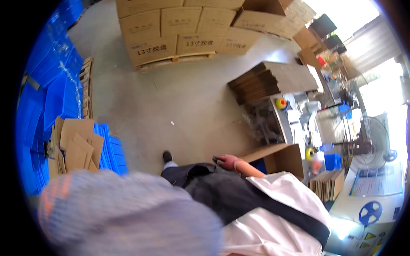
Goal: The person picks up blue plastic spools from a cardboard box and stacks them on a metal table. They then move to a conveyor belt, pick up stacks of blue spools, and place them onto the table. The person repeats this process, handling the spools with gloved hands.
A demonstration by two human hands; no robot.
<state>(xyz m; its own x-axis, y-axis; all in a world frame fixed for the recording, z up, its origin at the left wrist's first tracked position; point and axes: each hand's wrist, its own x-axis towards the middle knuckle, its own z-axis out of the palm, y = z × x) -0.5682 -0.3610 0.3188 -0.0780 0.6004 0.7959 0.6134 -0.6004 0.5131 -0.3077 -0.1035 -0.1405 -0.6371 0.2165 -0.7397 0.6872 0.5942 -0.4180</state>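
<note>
A large, blurred grey-blue knitted shape with orange streaks fills the lower left, very close; it looks like my left hand (124, 213) in a knit glove. Its fingers are smeared, so I cannot tell what it holds. Lower down, beside the black apron (222, 194) over my white shirt, my right hand (229, 162) looks reddish and has its fingers curled. Something small and dark shows at its fingertips, too unclear to name. Just beyond that hand is an open cardboard box (284, 160) with something blue inside.
Cartons (158, 32) stand stacked on a pallet ahead. Blue plastic bins (60, 100) and flat cardboard pieces (77, 147) line the left. On the right are a pile of flattened cartons (286, 79), a cluttered workbench (279, 117) and a fan (371, 143). My shoe (167, 156) is on the floor.
</note>
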